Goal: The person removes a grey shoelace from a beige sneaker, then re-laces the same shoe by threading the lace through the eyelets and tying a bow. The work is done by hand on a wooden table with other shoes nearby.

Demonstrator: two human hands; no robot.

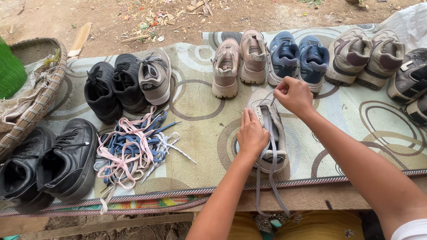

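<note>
Leftward, a pile of loose laces (133, 149) lies apart. Mid-counter (200, 120), the left hand (251, 135) presses flat on the grey sneaker (268, 129); the right hand (293, 95) pinches its lace (272, 164) at the far end. Best hold the shoe steady, pulling evenly.

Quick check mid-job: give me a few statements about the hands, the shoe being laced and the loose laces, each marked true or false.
1. The left hand rests on the grey shoe. True.
2. The right hand pinches a lace at the shoe's far end. True.
3. The pile of loose laces lies to the right of the grey shoe. False: it lies to its left, beside the black shoes.
4. The blue pair stands in the far row. True.
5. The shoes stand on bare earth. False: they stand on a patterned mat.
</note>
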